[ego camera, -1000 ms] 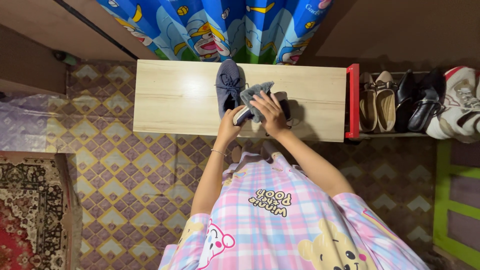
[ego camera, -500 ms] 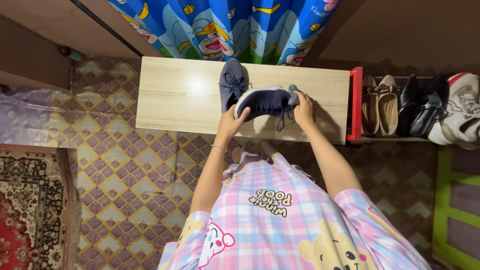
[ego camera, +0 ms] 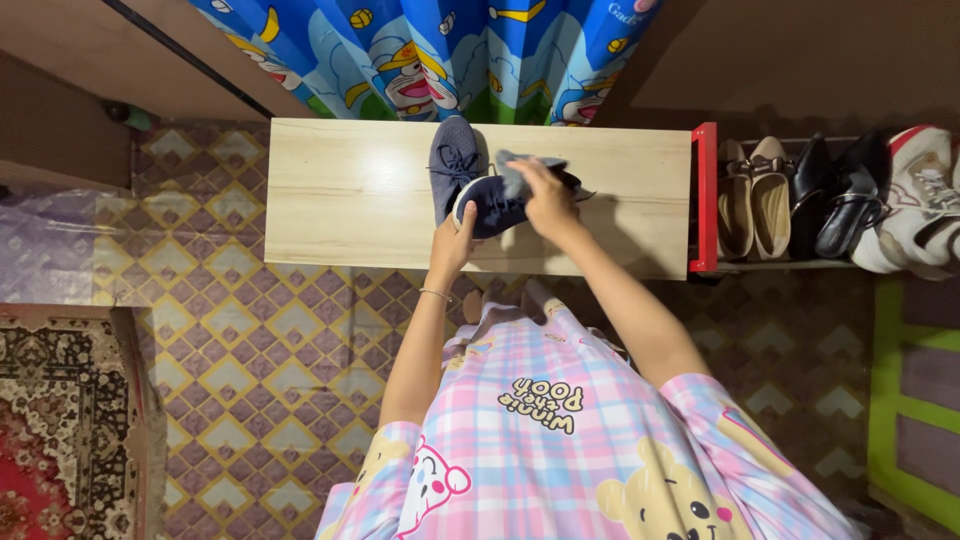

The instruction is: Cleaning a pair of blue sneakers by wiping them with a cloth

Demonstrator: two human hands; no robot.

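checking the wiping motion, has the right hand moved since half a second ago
Yes. The right hand has shifted left along the wooden table, away from the red shelf end, pressing the grey cloth.

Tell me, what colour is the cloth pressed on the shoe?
Grey: the cloth under the right hand shows best in the head view.

no packages, labels, signs or screens are in view.
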